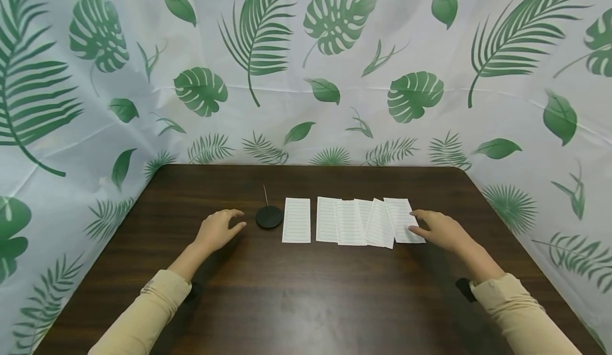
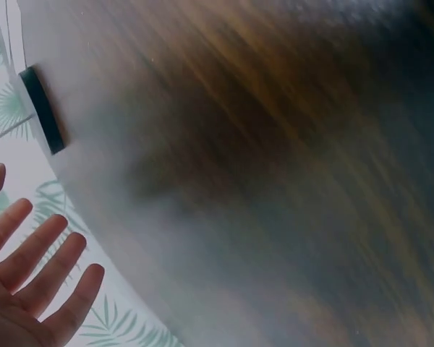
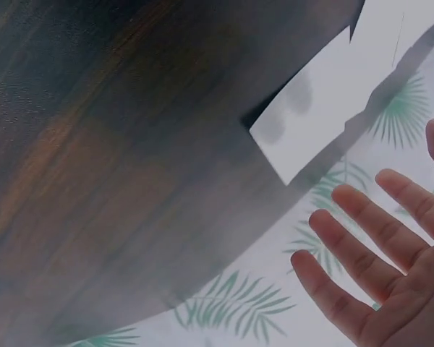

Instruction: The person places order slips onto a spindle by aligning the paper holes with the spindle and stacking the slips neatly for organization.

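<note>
And here's the bench, dark brown wood grain, rounded at its far corners, a pale sheen across the near part! On it, left of centre, sits a round black stand, thin spike poking up. Just beside it, one white slip lies flat on its own, and then, to the right, a ragged run of overlapping lined slips, five perhaps, though the overlaps blur the count.

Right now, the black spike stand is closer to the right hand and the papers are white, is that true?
No: the head view shows the black spike stand closer to the left hand, not the right hand. The papers are white.
</note>
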A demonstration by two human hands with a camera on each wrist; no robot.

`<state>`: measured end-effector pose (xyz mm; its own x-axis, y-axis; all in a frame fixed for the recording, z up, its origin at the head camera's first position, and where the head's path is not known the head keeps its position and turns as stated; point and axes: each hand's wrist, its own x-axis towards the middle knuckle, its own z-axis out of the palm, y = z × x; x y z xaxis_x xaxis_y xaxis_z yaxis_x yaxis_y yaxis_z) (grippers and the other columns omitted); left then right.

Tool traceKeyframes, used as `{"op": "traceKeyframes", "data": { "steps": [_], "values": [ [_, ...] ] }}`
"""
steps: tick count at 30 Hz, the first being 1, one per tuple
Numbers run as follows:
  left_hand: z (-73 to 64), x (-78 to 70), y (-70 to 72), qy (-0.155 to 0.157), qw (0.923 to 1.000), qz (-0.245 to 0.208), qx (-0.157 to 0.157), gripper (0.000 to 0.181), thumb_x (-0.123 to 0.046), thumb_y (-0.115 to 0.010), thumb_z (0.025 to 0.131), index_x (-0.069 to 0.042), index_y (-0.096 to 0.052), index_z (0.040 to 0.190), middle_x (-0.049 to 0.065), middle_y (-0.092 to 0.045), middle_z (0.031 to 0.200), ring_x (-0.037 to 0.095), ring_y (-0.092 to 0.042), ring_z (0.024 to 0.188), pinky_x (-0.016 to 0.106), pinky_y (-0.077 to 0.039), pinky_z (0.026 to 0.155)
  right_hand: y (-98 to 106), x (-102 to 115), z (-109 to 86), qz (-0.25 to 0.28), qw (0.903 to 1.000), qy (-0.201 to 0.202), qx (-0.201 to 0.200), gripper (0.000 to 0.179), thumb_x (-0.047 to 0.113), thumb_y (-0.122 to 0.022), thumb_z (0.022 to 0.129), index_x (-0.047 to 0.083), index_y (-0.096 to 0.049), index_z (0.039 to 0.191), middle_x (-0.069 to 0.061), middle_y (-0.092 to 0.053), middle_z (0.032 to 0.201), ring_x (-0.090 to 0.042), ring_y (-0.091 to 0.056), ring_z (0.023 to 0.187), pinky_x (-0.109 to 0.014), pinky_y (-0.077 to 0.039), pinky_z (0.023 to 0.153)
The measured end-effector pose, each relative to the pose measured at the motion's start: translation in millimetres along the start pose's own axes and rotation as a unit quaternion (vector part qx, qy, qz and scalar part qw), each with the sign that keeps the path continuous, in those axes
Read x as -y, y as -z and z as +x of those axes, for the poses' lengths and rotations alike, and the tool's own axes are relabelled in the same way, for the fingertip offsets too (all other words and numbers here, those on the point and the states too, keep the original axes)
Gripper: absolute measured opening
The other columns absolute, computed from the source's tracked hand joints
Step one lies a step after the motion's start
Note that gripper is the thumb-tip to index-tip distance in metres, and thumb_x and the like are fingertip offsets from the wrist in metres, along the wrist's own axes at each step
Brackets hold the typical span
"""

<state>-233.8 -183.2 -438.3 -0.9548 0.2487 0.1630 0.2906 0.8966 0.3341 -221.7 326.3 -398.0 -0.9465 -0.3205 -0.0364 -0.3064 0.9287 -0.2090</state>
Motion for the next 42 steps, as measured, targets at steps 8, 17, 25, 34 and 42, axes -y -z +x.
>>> {"op": "traceKeyframes", "data": {
  "steps": [8, 17, 25, 34, 42],
  "values": [
    [9.7, -9.5, -4.0, 0.008, 0.9995, -0.030, 0.011, 0.047, -0.032, -0.063, 0.090, -0.005, -0.057, 0.128, 0.020, -0.061, 0.123, 0.036, -0.060, 0.107, 0.051, -0.053, 0.082, -1, 14, 3.3, -0.027, 0.9992, 0.028, -0.008, 0.046, 0.027, -0.062, 0.090, -0.008, -0.057, 0.120, -0.027, -0.063, 0.112, -0.042, -0.061, 0.102, -0.056, -0.050, 0.083],
    [21.1, -19.6, -14.7, 0.019, 0.9963, -0.081, 0.022, 0.054, -0.033, -0.065, 0.088, -0.005, -0.052, 0.133, 0.019, -0.055, 0.132, 0.038, -0.053, 0.118, 0.055, -0.047, 0.094, -4, 24, 8.9, -0.013, 0.9992, 0.037, -0.001, 0.045, 0.027, -0.061, 0.091, -0.005, -0.056, 0.122, -0.025, -0.064, 0.111, -0.041, -0.061, 0.102, -0.056, -0.050, 0.084],
    [31.7, -26.1, -24.8, 0.014, 0.9948, -0.091, 0.043, 0.061, -0.037, -0.069, 0.085, -0.005, -0.051, 0.134, 0.022, -0.051, 0.133, 0.042, -0.049, 0.120, 0.057, -0.047, 0.094, 0, 39, 16.8, -0.007, 0.9986, 0.053, 0.002, 0.045, 0.028, -0.061, 0.091, -0.005, -0.056, 0.122, -0.024, -0.064, 0.113, -0.039, -0.061, 0.102, -0.055, -0.050, 0.084],
    [40.4, -27.5, -31.6, 0.014, 0.9952, -0.079, 0.056, 0.065, -0.038, -0.069, 0.084, -0.005, -0.048, 0.137, 0.021, -0.049, 0.137, 0.042, -0.047, 0.123, 0.057, -0.043, 0.099, 0, 54, 26.6, -0.004, 0.9977, 0.066, 0.013, 0.045, 0.027, -0.060, 0.092, -0.004, -0.056, 0.124, -0.023, -0.063, 0.116, -0.038, -0.061, 0.103, -0.053, -0.051, 0.086],
    [46.7, -29.6, -36.2, 0.034, 0.9957, -0.051, 0.070, 0.064, -0.039, -0.071, 0.082, -0.006, -0.052, 0.134, 0.019, -0.055, 0.133, 0.037, -0.052, 0.120, 0.052, -0.046, 0.098, 1, 66, 32.2, -0.007, 0.9966, 0.079, 0.023, 0.046, 0.027, -0.059, 0.092, -0.003, -0.054, 0.127, -0.023, -0.061, 0.120, -0.038, -0.059, 0.109, -0.054, -0.049, 0.091]
  ]
}}
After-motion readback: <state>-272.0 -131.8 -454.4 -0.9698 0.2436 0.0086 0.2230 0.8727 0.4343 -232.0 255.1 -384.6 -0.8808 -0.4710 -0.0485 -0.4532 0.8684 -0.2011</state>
